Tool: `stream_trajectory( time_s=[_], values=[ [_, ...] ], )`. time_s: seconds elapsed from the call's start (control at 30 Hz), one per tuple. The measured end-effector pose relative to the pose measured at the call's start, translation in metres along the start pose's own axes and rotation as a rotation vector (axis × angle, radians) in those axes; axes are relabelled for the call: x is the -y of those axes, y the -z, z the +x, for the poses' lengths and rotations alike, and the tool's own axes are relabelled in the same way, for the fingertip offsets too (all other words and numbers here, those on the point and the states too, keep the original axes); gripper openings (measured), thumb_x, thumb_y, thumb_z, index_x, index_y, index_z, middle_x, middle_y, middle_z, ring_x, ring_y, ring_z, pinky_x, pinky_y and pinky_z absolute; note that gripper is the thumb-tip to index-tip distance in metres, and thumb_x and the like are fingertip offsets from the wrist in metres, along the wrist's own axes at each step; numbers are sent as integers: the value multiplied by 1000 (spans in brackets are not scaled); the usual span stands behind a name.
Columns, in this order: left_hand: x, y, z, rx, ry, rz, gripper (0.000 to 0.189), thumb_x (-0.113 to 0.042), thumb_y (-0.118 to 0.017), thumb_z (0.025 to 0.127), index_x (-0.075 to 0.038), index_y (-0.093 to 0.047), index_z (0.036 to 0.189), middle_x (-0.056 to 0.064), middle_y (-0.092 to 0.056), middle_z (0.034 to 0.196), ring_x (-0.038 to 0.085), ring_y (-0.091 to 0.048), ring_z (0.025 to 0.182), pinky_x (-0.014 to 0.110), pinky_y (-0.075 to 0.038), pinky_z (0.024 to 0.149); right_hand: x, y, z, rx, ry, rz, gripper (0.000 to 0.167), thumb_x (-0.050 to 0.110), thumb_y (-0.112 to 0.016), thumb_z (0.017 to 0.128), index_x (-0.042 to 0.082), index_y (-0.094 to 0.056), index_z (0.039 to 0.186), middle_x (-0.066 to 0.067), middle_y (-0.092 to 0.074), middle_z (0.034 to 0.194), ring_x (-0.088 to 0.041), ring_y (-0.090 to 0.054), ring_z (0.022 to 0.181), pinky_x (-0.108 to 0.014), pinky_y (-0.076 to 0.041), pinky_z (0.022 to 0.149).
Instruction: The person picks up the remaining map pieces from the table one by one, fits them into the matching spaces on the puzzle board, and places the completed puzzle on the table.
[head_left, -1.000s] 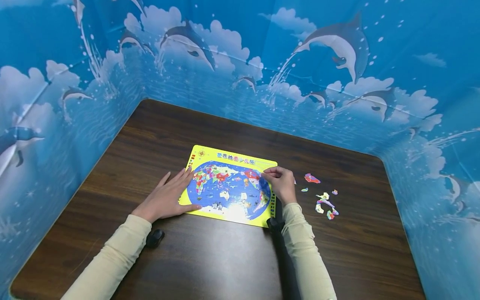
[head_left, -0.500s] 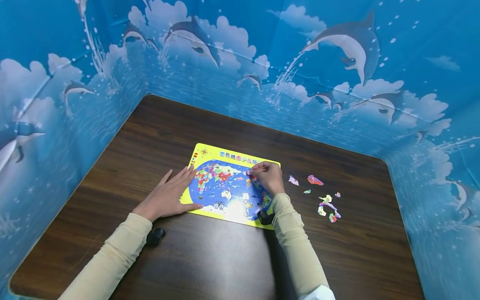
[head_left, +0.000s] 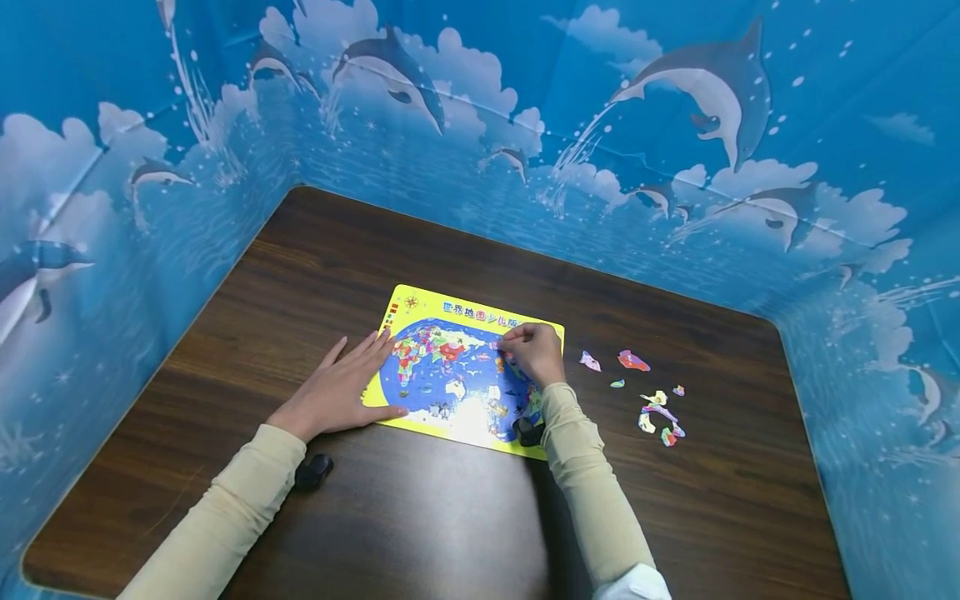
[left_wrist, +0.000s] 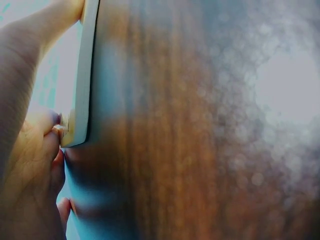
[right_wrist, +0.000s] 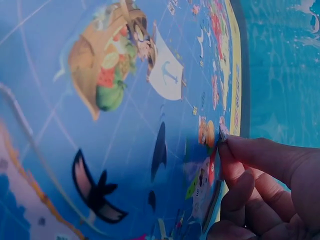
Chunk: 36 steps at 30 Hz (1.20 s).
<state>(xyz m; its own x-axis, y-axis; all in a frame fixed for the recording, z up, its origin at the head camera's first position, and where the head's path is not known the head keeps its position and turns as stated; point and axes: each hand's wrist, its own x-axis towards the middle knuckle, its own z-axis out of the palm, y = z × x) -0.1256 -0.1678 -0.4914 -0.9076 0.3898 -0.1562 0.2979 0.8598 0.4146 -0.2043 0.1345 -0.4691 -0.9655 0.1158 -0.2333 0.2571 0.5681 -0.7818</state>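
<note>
A yellow-bordered world map puzzle board with a blue ocean lies on the table. My left hand rests on its left edge with fingers spread; the left wrist view shows fingers touching the board's corner. Over the map's upper right, my right hand pinches a small pinkish puzzle piece between thumb and index finger. That piece is mostly covered by the fingertips and sits at the board's surface, near a printed burger. The hand hides part of the board's right side.
Right of the board lie loose puzzle pieces: a pink-white one, a red one, a small green one and a cluster including a red-green one. The brown table is bordered by a dolphin-print curtain.
My right hand has moved left from the board's right edge onto the map, carrying the small piece, then stayed nearly still. The left hand keeps its place. The head view has shifted slightly.
</note>
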Motion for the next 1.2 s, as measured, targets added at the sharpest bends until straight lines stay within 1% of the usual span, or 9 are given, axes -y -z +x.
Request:
stream_trajectory(
  time_s=[0.23, 0.4, 0.6, 0.7, 0.83, 0.9, 1.0, 1.1, 1.2],
  values=[
    [0, 0, 0, 6, 3, 6, 110, -72, -65, 86, -6, -25, 164, 13, -22, 170, 32, -15, 159, 62, -5, 125, 2, -3, -2, -8, 3, -8, 7, 8, -81, 89, 3, -77, 86, -7, -71, 77, -13, -61, 62, -22, -45, 54],
    [0, -1, 0, -2, -10, -6, 109, -72, -65, 86, -5, -27, 163, 15, -23, 169, 34, -17, 158, 64, -6, 124, 1, -3, -2, -15, 11, -17, 8, 9, -80, 90, 2, -77, 87, -9, -73, 79, -14, -63, 64, -22, -46, 55],
    [3, -2, 1, 10, -11, 2, 111, -75, -63, 86, -6, -23, 165, 13, -19, 171, 32, -13, 159, 61, -3, 126, 0, -1, -5, -20, 49, -16, 7, 8, -80, 90, 2, -79, 87, -10, -74, 79, -16, -66, 67, -23, -46, 57],
    [4, -3, 0, 15, -4, 0, 113, -76, -63, 86, -7, -22, 165, 12, -18, 172, 32, -12, 159, 60, -1, 126, -1, 1, -7, -27, 67, -1, 7, 9, -81, 90, 3, -79, 89, -10, -76, 81, -20, -69, 70, -25, -49, 60],
    [3, -3, 1, 20, -3, -9, 113, -76, -64, 85, -6, -22, 165, 12, -17, 171, 32, -12, 159, 60, 0, 126, -8, 19, -8, -86, 96, -13, 9, 10, -81, 90, 2, -80, 94, -12, -77, 86, -26, -73, 78, -34, -56, 69],
    [3, -2, 2, 18, -2, -11, 113, -75, -64, 86, -6, -22, 165, 12, -17, 172, 32, -12, 159, 60, 0, 126, -15, 33, -8, -128, 120, -41, 10, 9, -79, 91, 1, -80, 97, -14, -77, 89, -27, -73, 82, -38, -57, 73],
    [3, -2, 3, 16, -10, -13, 113, -77, -62, 86, -6, -23, 165, 12, -18, 172, 33, -12, 159, 61, -1, 125, -31, 57, -9, -198, 144, -88, 13, 5, -75, 92, -2, -79, 103, -17, -77, 94, -31, -71, 87, -41, -57, 75],
    [4, -3, 2, 17, -14, -11, 114, -78, -61, 86, -6, -22, 165, 13, -18, 172, 33, -12, 159, 62, -1, 125, -50, 78, -9, -245, 124, -156, 17, 4, -74, 93, -4, -78, 107, -21, -76, 100, -35, -70, 93, -47, -57, 80],
    [4, -3, 1, 15, -11, -17, 113, -77, -62, 85, -6, -23, 164, 14, -19, 171, 34, -12, 159, 63, -1, 125, -66, 94, -10, -243, 87, -220, 22, 6, -76, 91, -4, -76, 111, -23, -75, 106, -38, -70, 101, -51, -55, 88]
  ],
)
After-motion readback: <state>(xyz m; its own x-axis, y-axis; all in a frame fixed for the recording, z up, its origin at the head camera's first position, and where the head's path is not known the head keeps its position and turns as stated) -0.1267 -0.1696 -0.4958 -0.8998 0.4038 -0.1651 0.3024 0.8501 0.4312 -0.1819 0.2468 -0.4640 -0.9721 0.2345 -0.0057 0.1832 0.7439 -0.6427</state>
